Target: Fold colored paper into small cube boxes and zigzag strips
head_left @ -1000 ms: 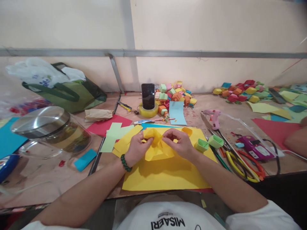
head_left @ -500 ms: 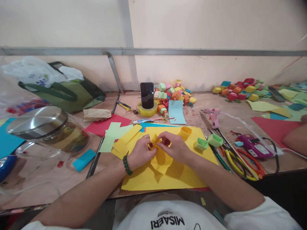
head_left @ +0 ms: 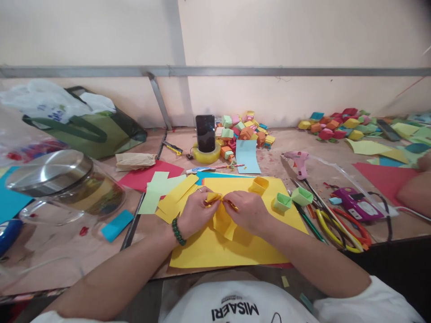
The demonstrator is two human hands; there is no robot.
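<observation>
A small folded piece of yellow paper is pinched between my two hands, above a large yellow sheet. My left hand, with a green bead bracelet at the wrist, grips its left side. Fingers of my right hand close on its right side. Below them stands or lies another bent yellow piece; my fingers partly cover it. A small yellow paper box and two light green paper boxes, one nearer and one farther right, sit right of my hands.
At the back, a phone stands in a tape roll beside piled paper cubes. Right lie a pink glue gun, yellow-handled scissors and a purple device. Left is a glass jug. Another person's arm shows far right.
My right fingers have shifted and bunched closer around the folded paper, which now sits flatter between both hands. The view has moved very slightly.
</observation>
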